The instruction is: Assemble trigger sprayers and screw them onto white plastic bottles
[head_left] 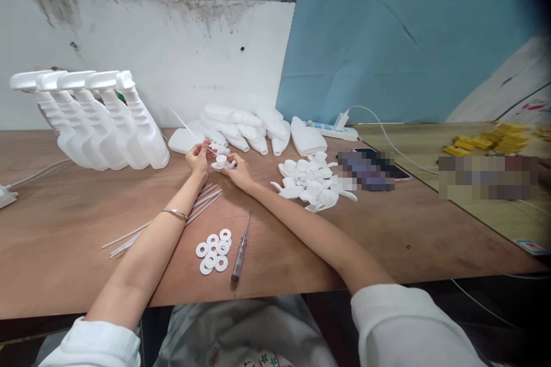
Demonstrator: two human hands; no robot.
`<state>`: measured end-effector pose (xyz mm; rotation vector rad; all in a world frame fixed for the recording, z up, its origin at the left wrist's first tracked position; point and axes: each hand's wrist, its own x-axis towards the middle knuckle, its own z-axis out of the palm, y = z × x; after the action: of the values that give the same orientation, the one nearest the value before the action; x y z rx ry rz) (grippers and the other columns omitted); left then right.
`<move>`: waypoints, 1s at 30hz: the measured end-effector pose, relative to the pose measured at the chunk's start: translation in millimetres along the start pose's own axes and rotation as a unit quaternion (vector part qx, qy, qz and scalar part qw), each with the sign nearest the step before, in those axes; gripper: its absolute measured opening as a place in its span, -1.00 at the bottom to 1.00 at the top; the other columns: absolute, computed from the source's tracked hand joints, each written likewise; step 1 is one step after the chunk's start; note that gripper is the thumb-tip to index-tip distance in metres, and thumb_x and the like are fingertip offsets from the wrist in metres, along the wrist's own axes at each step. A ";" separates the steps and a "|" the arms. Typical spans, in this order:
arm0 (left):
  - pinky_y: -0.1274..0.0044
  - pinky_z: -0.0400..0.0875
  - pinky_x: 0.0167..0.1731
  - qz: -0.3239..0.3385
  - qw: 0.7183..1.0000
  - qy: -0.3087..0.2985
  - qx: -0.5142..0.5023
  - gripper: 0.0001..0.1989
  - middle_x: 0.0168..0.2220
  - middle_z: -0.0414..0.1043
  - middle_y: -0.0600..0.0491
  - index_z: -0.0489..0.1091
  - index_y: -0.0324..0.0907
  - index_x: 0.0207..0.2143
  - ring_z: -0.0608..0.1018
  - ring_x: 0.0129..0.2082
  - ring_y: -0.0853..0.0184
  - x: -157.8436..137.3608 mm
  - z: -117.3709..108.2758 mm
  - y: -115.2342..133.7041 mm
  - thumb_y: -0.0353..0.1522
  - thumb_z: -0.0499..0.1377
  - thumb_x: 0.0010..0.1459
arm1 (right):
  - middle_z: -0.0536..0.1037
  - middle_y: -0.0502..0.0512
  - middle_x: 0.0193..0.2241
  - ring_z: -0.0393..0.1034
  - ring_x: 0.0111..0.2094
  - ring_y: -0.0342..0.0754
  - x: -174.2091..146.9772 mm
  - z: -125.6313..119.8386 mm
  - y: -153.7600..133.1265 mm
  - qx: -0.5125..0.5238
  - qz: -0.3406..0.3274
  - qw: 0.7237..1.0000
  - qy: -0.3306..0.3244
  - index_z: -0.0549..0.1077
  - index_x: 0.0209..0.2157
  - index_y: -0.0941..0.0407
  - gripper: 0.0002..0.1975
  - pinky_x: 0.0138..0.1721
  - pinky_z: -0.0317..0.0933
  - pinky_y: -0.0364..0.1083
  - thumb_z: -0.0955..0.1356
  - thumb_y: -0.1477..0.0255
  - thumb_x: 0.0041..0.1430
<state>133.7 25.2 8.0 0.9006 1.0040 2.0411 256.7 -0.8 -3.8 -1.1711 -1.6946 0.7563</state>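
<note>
Between the fingertips of my left hand (198,158) is a thin white plastic tube (183,120), slanting up and to the left. My right hand (241,172) grips a small white spray trigger head (221,163) just above the table. Both hands are close together, with the tube's lower end near the head; whether it sits inside I cannot tell. More white tubes (204,205) lie under and beside my left forearm. Closer to me are several white ring washers (213,252) and a clear-handled screwdriver (240,258). Right of my right hand is a heap of white trigger parts (312,183).
White spray bottles (105,132) with heads fitted stand in a row at the left. Loose white bottles (241,126) are piled against the wall. A power strip (331,131), a phone (402,171) and yellow items (491,140) are at the right.
</note>
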 end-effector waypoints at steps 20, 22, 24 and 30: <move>0.65 0.31 -0.60 0.081 0.990 -0.059 0.103 -0.80 -0.58 0.40 0.12 0.46 -0.22 -0.53 0.44 -0.65 0.46 -4.2 -2.2 8.0 -0.25 0.27 -0.12 | 0.48 -0.05 -0.39 0.31 -0.40 -0.13 0.5 1.2 2.6 0.008 -0.017 1.000 0.002 0.41 -0.30 0.10 -0.70 -0.29 0.20 -0.12 0.41 0.46 -0.19; 0.66 0.29 -0.57 0.092 0.987 -0.065 0.118 -0.83 -0.56 0.43 0.11 0.48 -0.21 -0.51 0.42 -0.64 0.47 -4.5 -3.3 9.6 -0.28 0.28 -0.13 | 0.48 -0.04 -0.38 0.32 -0.39 -0.12 0.5 1.4 2.8 0.007 -0.017 1.000 0.002 0.41 -0.30 0.10 -0.70 -0.28 0.20 -0.11 0.41 0.47 -0.18; 0.66 0.28 -0.55 0.101 0.983 -0.076 0.131 -0.85 -0.60 0.42 0.12 0.50 -0.20 -0.47 0.42 -0.63 0.46 -5.8 -4.1 10.6 -0.31 0.28 -0.13 | 0.49 -0.03 -0.37 0.32 -0.38 -0.11 0.2 1.3 2.6 0.004 -0.017 1.000 0.002 0.41 -0.29 0.09 -0.70 -0.27 0.20 -0.11 0.41 0.47 -0.18; 0.64 0.29 -0.45 0.116 0.973 -0.125 0.154 -0.85 -0.44 0.50 0.05 0.52 -0.18 -0.45 0.46 -0.49 0.40 -14.1 -1.9 11.2 -0.34 0.30 -0.16 | 0.49 -0.04 -0.37 0.32 -0.40 -0.13 -0.2 0.6 1.9 -0.002 -0.015 1.000 -0.001 0.40 -0.28 0.10 -0.70 -0.29 0.19 -0.12 0.39 0.48 -0.17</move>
<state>136.5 8.0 12.6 1.4602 1.1330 1.9212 256.9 -0.3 -5.7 -1.1449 -1.7133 0.7362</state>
